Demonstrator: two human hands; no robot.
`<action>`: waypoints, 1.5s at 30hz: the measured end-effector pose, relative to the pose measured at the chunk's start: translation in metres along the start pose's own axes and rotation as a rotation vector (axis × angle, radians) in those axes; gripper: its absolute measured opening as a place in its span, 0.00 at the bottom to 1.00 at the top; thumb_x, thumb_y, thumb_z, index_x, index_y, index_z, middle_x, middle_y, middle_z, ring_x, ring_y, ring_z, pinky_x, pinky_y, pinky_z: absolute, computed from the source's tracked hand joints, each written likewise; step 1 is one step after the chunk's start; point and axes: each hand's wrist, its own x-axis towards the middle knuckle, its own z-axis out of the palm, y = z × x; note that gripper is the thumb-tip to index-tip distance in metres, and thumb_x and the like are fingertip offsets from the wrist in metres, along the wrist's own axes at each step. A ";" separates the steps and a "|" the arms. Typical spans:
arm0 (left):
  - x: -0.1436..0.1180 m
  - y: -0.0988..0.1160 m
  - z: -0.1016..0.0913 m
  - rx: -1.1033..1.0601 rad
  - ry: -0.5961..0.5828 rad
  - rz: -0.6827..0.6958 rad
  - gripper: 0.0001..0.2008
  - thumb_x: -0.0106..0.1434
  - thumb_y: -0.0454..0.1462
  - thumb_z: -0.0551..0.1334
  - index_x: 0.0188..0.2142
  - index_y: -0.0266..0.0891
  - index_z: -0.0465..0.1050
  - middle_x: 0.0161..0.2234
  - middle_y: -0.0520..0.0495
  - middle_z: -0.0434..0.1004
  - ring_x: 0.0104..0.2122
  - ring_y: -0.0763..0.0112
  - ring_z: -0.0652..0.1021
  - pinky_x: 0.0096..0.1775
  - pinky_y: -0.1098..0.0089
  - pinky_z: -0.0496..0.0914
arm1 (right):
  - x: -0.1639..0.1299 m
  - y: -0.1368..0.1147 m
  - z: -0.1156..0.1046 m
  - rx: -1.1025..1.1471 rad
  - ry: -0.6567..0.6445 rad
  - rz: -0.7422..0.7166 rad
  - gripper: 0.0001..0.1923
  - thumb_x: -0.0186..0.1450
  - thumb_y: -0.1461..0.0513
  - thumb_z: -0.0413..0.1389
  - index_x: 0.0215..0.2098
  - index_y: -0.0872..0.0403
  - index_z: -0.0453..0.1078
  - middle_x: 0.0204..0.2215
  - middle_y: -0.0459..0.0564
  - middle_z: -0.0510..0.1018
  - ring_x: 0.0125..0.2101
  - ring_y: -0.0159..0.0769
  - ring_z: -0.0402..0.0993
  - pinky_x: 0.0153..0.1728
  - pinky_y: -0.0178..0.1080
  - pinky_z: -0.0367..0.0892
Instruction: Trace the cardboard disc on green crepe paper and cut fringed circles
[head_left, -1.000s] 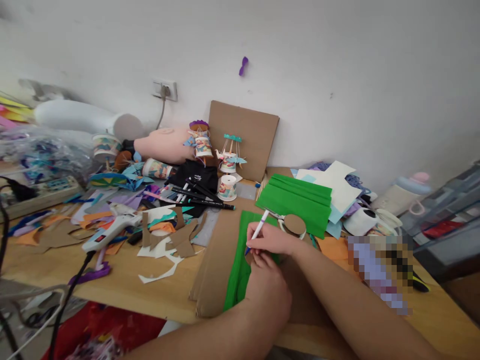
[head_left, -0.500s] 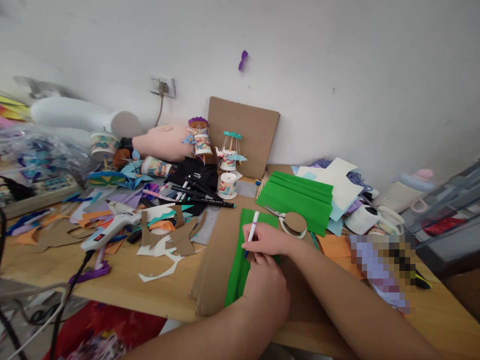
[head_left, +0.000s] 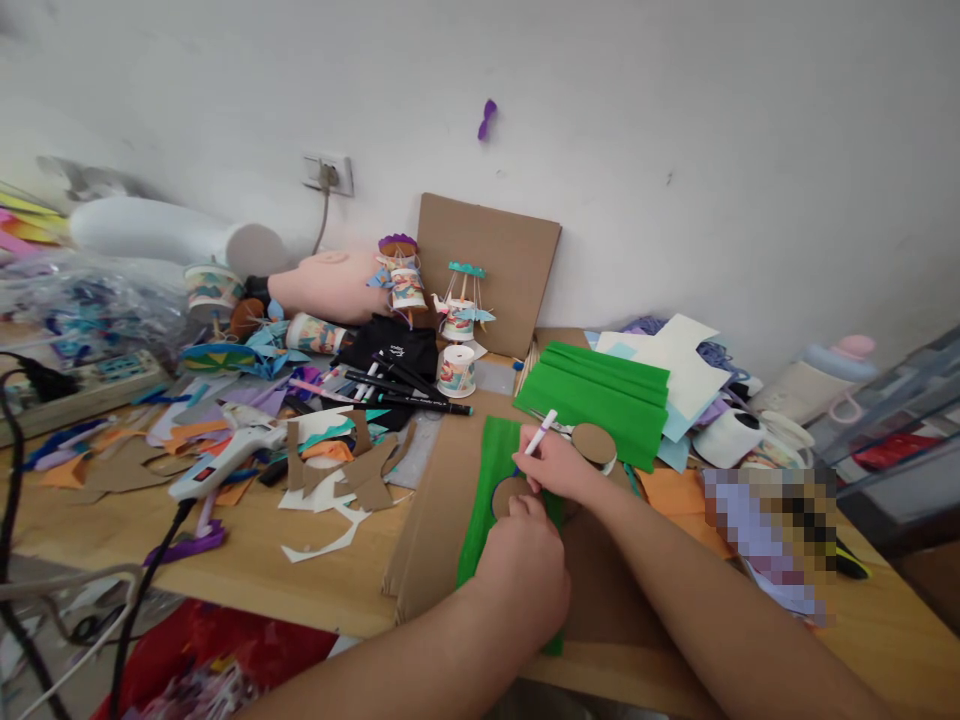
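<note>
A strip of green crepe paper (head_left: 478,540) lies on stacked cardboard sheets (head_left: 429,520). On the strip is a brown cardboard disc (head_left: 504,494), partly covered by my fingers. My left hand (head_left: 526,565) is closed, its bunched fingertips pressing the disc against the paper. A white marker pen (head_left: 541,432) is pinched in my right hand (head_left: 559,466), tilted to the upper right, its tip near the disc's upper edge. Just beyond my right hand, a second cardboard disc (head_left: 594,443) rests over the handles of a pair of scissors, which are mostly hidden.
Folded green crepe paper (head_left: 592,395) lies behind my hands. Left are paper scraps (head_left: 330,485), a glue gun (head_left: 225,462), black markers (head_left: 405,385) and decorated paper cups (head_left: 456,371). White sheets (head_left: 679,365) and orange paper (head_left: 686,500) lie right. A cardboard panel (head_left: 487,270) leans on the wall.
My right hand has moved the marker pen from the disc's left side to its upper right, and the pen leans more. More of the disc under my left fingers shows.
</note>
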 end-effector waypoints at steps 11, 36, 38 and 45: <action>-0.001 -0.042 -0.010 -0.141 0.010 0.154 0.16 0.57 0.28 0.58 0.45 0.31 0.75 0.42 0.37 0.77 0.41 0.56 0.75 0.39 0.64 0.69 | -0.032 0.009 -0.011 -0.075 0.124 -0.018 0.11 0.61 0.64 0.51 0.23 0.49 0.53 0.13 0.36 0.59 0.18 0.31 0.59 0.23 0.32 0.54; 0.059 -0.114 -0.011 -0.438 -0.138 0.550 0.16 0.53 0.26 0.64 0.39 0.41 0.82 0.28 0.52 0.77 0.29 0.73 0.74 0.29 0.77 0.63 | -0.089 0.013 0.029 0.374 0.215 0.031 0.07 0.63 0.58 0.51 0.31 0.52 0.66 0.20 0.42 0.69 0.19 0.29 0.63 0.19 0.32 0.55; 0.062 -0.113 -0.010 -0.449 -0.152 0.581 0.16 0.52 0.24 0.63 0.37 0.41 0.82 0.28 0.52 0.76 0.28 0.73 0.74 0.29 0.77 0.63 | -0.087 0.012 0.043 0.270 0.251 0.034 0.06 0.63 0.60 0.52 0.29 0.52 0.67 0.19 0.41 0.68 0.19 0.30 0.63 0.21 0.32 0.56; 0.065 -0.113 -0.006 -0.440 -0.125 0.601 0.09 0.46 0.23 0.62 0.20 0.36 0.75 0.23 0.52 0.73 0.26 0.71 0.71 0.27 0.73 0.63 | -0.072 0.001 0.059 0.124 0.325 -0.103 0.06 0.62 0.61 0.51 0.29 0.52 0.65 0.23 0.43 0.69 0.24 0.32 0.64 0.26 0.33 0.58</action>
